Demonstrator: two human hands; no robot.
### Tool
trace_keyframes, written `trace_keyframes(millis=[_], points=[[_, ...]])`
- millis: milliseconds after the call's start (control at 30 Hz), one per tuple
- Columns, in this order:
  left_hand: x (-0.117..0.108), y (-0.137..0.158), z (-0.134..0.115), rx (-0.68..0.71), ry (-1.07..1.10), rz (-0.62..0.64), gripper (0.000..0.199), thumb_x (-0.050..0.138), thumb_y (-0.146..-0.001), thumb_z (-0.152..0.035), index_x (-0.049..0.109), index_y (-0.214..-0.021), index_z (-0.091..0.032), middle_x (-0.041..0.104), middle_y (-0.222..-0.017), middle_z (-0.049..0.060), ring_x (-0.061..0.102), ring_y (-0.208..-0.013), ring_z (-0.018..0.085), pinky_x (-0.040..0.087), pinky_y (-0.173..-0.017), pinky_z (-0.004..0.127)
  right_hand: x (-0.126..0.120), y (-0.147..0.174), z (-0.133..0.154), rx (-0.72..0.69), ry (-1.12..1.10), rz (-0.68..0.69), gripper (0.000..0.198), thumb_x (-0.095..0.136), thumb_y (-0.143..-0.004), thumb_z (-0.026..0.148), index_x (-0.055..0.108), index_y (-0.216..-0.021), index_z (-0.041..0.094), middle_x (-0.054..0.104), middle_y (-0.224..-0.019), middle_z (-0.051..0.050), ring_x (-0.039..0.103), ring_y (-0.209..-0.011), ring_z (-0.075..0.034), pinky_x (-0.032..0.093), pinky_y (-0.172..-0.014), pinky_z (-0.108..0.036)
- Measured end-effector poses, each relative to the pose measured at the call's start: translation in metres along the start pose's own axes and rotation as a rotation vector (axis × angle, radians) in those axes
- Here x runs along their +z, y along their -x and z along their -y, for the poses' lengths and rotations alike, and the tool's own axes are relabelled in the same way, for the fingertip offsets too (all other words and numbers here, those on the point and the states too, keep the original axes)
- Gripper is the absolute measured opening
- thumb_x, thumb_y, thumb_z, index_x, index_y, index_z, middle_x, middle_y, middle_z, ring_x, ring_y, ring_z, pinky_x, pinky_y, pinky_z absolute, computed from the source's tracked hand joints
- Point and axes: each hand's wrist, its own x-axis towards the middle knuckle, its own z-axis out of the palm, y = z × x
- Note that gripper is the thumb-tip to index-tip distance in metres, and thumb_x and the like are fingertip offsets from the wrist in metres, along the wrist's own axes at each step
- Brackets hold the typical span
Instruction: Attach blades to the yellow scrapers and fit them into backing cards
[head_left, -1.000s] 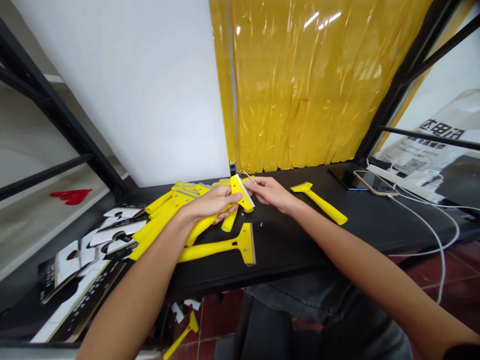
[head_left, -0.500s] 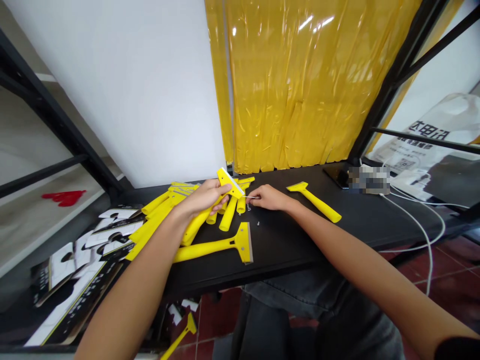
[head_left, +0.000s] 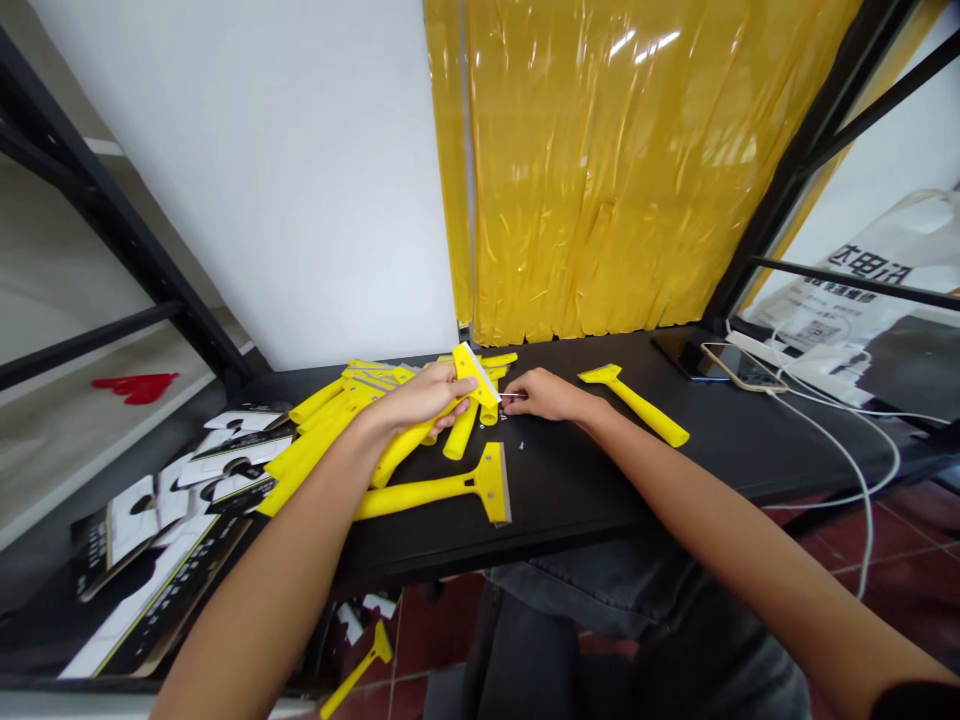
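My left hand is closed around a yellow scraper, its wide head tilted up with a pale blade edge facing right. From my right hand, fingers pinched, a thin metal rod points left to the lower end of that head; any handle is hidden in the fingers. A small screw lies on the black table just below. Beneath and left of my left hand is a pile of yellow scrapers. One scraper lies nearer me, and another lies to the right.
Black-and-white cards overlap at the left. A phone and a dark flat device lie at the right, with white cables hanging over the edge. Behind are a white panel and yellow film. A scraper is below.
The scraper head in my left hand has turned so its blade edge slopes more steeply. The view has shifted slightly; both hands keep their holds.
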Motion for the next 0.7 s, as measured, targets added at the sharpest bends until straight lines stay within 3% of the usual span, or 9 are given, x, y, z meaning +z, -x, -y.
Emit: trace_keyframes(millis=[267,400,533,700], points=[[0.001,0.001,-0.005,-0.027,-0.045,0.008,0.034,0.049,-0.101,-0.037,0.046,-0.072,-0.021,0.048,-0.055,-0.001,0.041,-0.038,0.009,0.033,-0.038,0.023,-0.002,0.000,-0.009,0.025,0.035,-0.025,0.011,0.069,-0.087,0.021,0.078,-0.088,0.017,0.077,-0.087,-0.005,0.065,-0.077,-0.017,0.040,-0.069,-0.025],[0.004,0.001,-0.006,-0.002,-0.051,-0.008,0.032,0.049,-0.100,-0.034,0.048,-0.072,-0.020,0.050,-0.055,-0.001,0.041,-0.037,0.009,0.033,-0.037,0.024,-0.008,-0.003,-0.005,0.015,-0.224,-0.236,0.017,0.070,-0.087,0.031,0.075,-0.084,0.015,0.071,-0.076,-0.002,0.058,-0.070,-0.015,0.040,-0.068,-0.027],[0.010,0.000,-0.007,0.053,-0.114,-0.017,0.035,0.048,-0.101,-0.033,0.050,-0.069,-0.019,0.052,-0.052,0.001,0.045,-0.036,0.011,0.037,-0.037,0.024,-0.010,-0.002,0.022,-0.133,-0.571,-0.488,0.028,0.071,-0.086,0.044,0.073,-0.091,0.016,0.068,-0.083,-0.001,0.051,-0.069,-0.013,0.040,-0.069,-0.028],[0.022,-0.001,-0.010,0.098,-0.234,-0.033,0.043,0.047,-0.102,-0.039,0.053,-0.065,-0.018,0.053,-0.048,0.003,0.047,-0.034,0.012,0.038,-0.038,0.024,0.002,0.002,0.052,-0.231,-0.539,-0.578,0.022,0.072,-0.087,0.040,0.074,-0.090,0.018,0.065,-0.084,-0.001,0.045,-0.067,-0.013,0.037,-0.064,-0.028]])
